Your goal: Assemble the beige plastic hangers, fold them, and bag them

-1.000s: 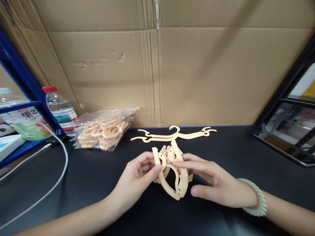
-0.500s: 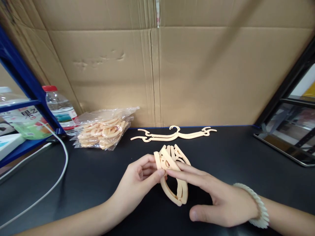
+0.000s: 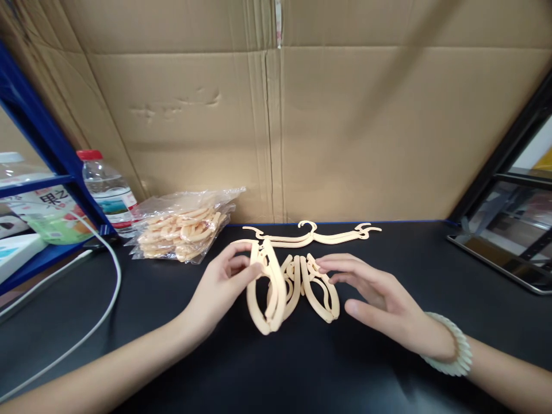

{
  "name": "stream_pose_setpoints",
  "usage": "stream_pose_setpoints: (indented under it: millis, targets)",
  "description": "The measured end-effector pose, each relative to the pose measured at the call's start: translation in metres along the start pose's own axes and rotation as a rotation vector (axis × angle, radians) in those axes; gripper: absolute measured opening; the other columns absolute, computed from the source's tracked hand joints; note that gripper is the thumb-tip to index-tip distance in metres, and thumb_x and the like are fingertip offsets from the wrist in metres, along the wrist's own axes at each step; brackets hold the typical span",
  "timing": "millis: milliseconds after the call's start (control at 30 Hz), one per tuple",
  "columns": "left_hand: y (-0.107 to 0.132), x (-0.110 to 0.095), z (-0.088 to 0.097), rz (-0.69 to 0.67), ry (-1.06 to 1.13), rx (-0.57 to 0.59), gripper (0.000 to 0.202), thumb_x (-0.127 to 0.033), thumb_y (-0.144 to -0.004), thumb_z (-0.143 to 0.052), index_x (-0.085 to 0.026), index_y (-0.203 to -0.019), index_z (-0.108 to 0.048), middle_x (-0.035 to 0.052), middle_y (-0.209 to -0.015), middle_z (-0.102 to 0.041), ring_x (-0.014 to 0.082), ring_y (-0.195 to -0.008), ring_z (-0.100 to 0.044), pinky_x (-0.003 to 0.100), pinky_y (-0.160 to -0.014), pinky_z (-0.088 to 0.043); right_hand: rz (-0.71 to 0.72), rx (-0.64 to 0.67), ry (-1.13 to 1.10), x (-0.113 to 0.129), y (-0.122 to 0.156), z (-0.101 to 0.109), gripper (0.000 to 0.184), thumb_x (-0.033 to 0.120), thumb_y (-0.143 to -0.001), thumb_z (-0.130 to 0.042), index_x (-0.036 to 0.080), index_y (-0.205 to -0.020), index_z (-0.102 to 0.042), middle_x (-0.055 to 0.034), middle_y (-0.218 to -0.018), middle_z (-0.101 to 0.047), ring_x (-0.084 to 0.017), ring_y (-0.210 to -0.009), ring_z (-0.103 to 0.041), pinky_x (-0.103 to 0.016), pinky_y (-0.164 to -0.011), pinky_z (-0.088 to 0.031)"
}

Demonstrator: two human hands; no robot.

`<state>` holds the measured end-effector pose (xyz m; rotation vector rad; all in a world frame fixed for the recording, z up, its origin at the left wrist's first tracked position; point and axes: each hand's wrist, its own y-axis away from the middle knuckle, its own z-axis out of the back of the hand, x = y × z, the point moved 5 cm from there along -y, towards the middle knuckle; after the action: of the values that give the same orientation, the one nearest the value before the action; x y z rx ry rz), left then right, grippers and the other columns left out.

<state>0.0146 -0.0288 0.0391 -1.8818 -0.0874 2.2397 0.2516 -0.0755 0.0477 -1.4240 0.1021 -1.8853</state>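
Observation:
My left hand (image 3: 224, 275) pinches a folded cream-coloured folding hanger (image 3: 278, 287) near its top, holding it up in front of the others. Behind it, more folded hangers (image 3: 322, 292) of the same kind rest on the black tabletop, partly hidden by the held one. Close to their right side is my right hand (image 3: 379, 293), its fingers apart and nothing in its grasp. Whether its fingertips touch the nearest folded hanger I cannot tell. Farther back lies an unfolded hanger (image 3: 332, 238), arms spread, hook toward the cardboard; its left end is partly covered.
A clear plastic bag (image 3: 185, 224) of folded hangers lies at the back left, beside a red-capped water bottle (image 3: 110, 192). A white cable (image 3: 112, 287) curves over the left side. A dark tablet-like slab (image 3: 500, 267) is at the right. Cardboard (image 3: 388, 115) stands behind the table.
My left hand has moved left and a little up with the folded hanger. My right hand has come off that hanger and shifted right, next to the folded hangers on the table.

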Motion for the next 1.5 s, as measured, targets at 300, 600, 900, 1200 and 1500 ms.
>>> stream_pose_setpoints:
  millis: [300, 600, 900, 1200, 1500]
  targets:
    - [-0.018, 0.023, 0.008, -0.224, -0.695, 0.067, 0.025, -0.034, -0.089, -0.045, -0.021, -0.109, -0.053, -0.0029, -0.070, -0.061, 0.0170, -0.065, -0.057, 0.028, -0.062, -0.043, -0.038, -0.069, 0.081, -0.011, -0.001, 0.004, 0.029, 0.024, -0.093, -0.053, 0.026, -0.121, -0.058, -0.0079, -0.120, -0.058, -0.021, -0.110, -0.056, -0.038, -0.095, -0.048]
    - [0.006, 0.013, -0.009, -0.419, -0.992, 0.169, 0.040, -0.042, -0.095, -0.040, -0.020, -0.127, -0.049, 0.0124, -0.131, -0.055, 0.0298, -0.123, -0.048, 0.048, -0.100, -0.041, 0.048, 0.169, 0.400, -0.009, 0.002, -0.009, 0.044, 0.024, -0.094, -0.052, 0.022, -0.138, -0.044, -0.0100, -0.139, -0.047, -0.021, -0.130, -0.041, -0.039, -0.110, -0.035]
    - [0.041, 0.023, -0.039, -0.474, -1.158, 0.370, 0.059, -0.050, -0.093, -0.043, -0.032, -0.147, -0.029, 0.0072, -0.159, -0.016, 0.0377, -0.144, -0.016, 0.061, -0.108, -0.028, -0.021, 0.535, 0.727, -0.018, 0.010, -0.031, 0.068, 0.054, -0.094, -0.045, 0.024, -0.151, -0.023, -0.0090, -0.157, -0.018, -0.029, -0.145, -0.009, -0.053, -0.117, -0.010]
    - [0.024, 0.021, -0.047, -0.382, -1.176, 0.373, 0.055, -0.050, -0.096, -0.034, -0.029, -0.146, -0.033, 0.0109, -0.158, -0.018, 0.0376, -0.143, -0.015, 0.061, -0.107, -0.029, -0.069, 0.561, 0.805, -0.031, 0.003, -0.026, 0.070, 0.059, -0.095, -0.036, 0.021, -0.151, -0.019, -0.0100, -0.158, -0.011, -0.026, -0.146, -0.001, -0.051, -0.118, -0.006]
    - [0.005, 0.018, -0.059, -0.360, -1.125, 0.338, 0.054, -0.050, -0.095, -0.039, -0.026, -0.143, -0.040, 0.0127, -0.156, -0.025, 0.0389, -0.143, -0.016, 0.062, -0.108, -0.026, -0.072, 0.490, 0.829, -0.045, -0.003, -0.017, 0.067, 0.056, -0.096, -0.039, 0.020, -0.150, -0.024, -0.0100, -0.158, -0.014, -0.027, -0.146, -0.005, -0.053, -0.117, -0.010]
